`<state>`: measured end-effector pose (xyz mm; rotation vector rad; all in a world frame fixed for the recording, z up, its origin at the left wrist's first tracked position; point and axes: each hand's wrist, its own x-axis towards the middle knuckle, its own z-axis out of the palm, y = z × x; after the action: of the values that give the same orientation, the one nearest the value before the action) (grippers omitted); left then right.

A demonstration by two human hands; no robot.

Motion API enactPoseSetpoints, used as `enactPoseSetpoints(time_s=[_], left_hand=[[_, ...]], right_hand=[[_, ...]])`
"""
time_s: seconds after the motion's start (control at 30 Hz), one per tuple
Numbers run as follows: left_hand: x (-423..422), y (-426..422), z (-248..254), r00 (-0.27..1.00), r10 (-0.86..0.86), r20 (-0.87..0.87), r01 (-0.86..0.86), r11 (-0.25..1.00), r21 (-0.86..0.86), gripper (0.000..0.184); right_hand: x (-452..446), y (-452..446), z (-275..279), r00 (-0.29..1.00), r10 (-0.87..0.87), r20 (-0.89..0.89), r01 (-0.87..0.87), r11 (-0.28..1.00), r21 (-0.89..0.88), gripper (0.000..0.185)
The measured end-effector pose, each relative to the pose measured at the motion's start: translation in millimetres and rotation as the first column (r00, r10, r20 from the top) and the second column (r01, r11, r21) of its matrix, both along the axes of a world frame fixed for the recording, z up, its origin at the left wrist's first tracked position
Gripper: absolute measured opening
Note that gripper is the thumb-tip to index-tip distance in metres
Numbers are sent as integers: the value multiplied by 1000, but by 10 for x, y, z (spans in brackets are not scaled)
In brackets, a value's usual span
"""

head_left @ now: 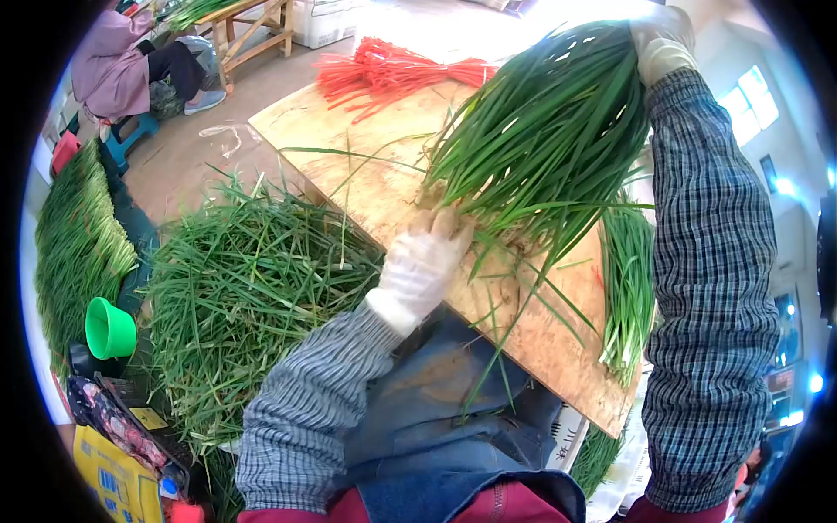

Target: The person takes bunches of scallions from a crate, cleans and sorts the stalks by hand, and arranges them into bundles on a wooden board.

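Note:
My right hand (664, 59), in a pale glove, grips a large bunch of garlic chives (554, 122) at its upper end. The bunch is held up over the wooden board (549, 340), with its long green leaves hanging down and to the left. My left hand (423, 261), in a white glove, is at the lower end of the bunch, fingers bent around leaves there. What exactly lies under those fingertips is partly hidden. Loose leaves and brownish bits lie on the board below. A tidy bundle of chives (626, 292) with pale stems rests at the board's right edge.
Red ties (392, 71) lie at the board's far edge. A big heap of loose leaves (253, 296) is at left. Beyond it are stacked chives (78, 253), a green cup (110, 329) and a yellow bag (113, 475). Another person (122, 70) sits near a wooden bench (253, 35).

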<state>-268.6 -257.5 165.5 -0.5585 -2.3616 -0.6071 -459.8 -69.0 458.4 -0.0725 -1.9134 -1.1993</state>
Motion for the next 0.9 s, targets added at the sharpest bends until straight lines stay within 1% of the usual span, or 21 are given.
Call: enactPoseSetpoints(time_s=[0.07,0.17,0.2,0.23,0.27,0.3,0.33,0.37,0.4,0.43,0.47,0.5,0.57,0.6,0.63,0.7,0.73,0.77,0.83,0.9], left_hand=[[-145,97,-70,1000,-7,21,8,1000,-30,30],[-139,33,-112,1000,6,-6,-6,1000,-5,25],[-50,-4,-95,1000,-8,8,8,1000,27,22],[51,-72,-110,998,-59,-31,60,997,42,20],[164,-183,-79,979,-154,-134,165,983,80,19],[343,-340,-99,973,-229,-36,230,973,24,21],[535,-520,-54,960,-275,42,277,960,-32,22],[759,-739,-95,938,-263,225,289,953,-92,23],[973,-977,-170,893,-221,392,299,943,-148,22],[1188,-1230,-308,783,-87,615,288,929,-235,18],[1365,-1425,-333,596,165,786,221,907,-358,13],[1502,-1666,-443,620,288,730,270,795,-543,23],[1501,-1570,-273,801,332,499,41,800,-598,23],[1406,-1421,-212,874,175,452,21,918,-396,22],[1231,-1158,-64,933,29,359,35,985,-171,22],[976,-625,153,945,-115,307,86,991,106,22],[843,-391,212,930,-136,340,98,987,127,26],[701,-163,233,914,-159,374,109,983,150,31],[385,275,206,883,-59,466,5,993,117,30],[56,563,130,882,76,464,-100,995,27,29]], right_hand=[[17,-8,-2,1000,-2,-3,2,1000,6,19],[69,-59,20,999,-14,46,13,999,33,18],[27,-46,34,998,-5,63,5,1000,6,19],[-29,-13,28,999,-5,39,5,1000,13,19],[-90,28,33,1000,-3,13,2,1000,23,19],[-154,70,49,1000,0,-13,0,999,34,19],[-232,123,75,998,51,-22,-52,997,-51,21],[-117,49,54,970,199,-136,-237,895,-379,22],[103,-149,29,911,287,-296,-412,657,-631,24],[239,-277,-8,828,302,-472,-555,325,-766,25],[254,-278,-84,842,322,-434,-540,523,-660,29],[242,-208,-59,906,309,-289,-423,632,-649,28],[186,-117,60,970,242,6,-198,811,-550,27],[142,-101,59,981,191,43,-147,865,-480,27],[111,-91,33,988,133,75,-92,911,-402,26],[77,-80,19,993,35,115,-7,972,-237,24],[44,-60,42,995,12,101,7,984,-180,24],[37,-47,28,997,11,80,2,987,-163,24],[2,6,-1,998,10,60,-1,990,-139,24],[-7,47,-13,999,13,52,-6,991,-135,23]])
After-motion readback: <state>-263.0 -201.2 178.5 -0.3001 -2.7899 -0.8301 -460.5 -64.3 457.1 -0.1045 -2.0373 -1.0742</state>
